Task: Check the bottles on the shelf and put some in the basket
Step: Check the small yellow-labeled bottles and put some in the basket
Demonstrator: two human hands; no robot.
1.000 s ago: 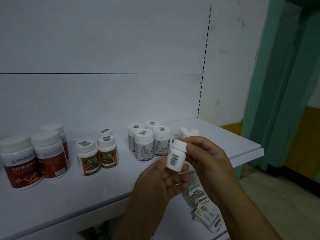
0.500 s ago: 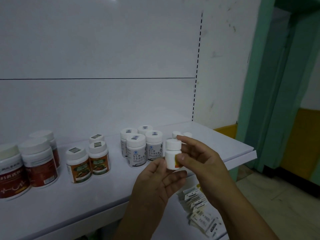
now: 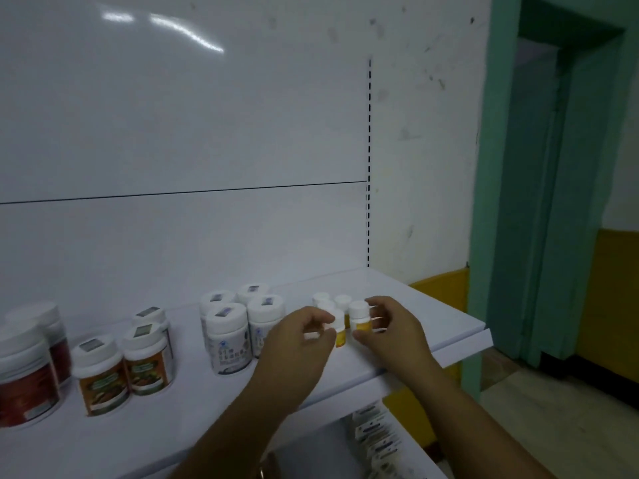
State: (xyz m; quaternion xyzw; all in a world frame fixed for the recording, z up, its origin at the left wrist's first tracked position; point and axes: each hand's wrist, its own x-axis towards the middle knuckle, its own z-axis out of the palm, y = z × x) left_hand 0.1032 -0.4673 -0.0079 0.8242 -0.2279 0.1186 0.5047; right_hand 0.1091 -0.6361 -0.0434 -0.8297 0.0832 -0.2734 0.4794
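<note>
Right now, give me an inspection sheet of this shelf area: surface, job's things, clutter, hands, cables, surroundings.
Surface: white shelf, with bottles standing on it in groups.
Job's things: small bottles at the right end; white-label bottles in the middle; orange-label bottles and red-label bottles to the left. Basket not in view.
Clutter: packets on the lower shelf.
Hands: right hand grips a yellow-label bottle; left hand has its fingers curled at another small bottle, grip unclear.
Cables: nothing seen.
Surroundings: white back panel; green door frame to the right.
</note>
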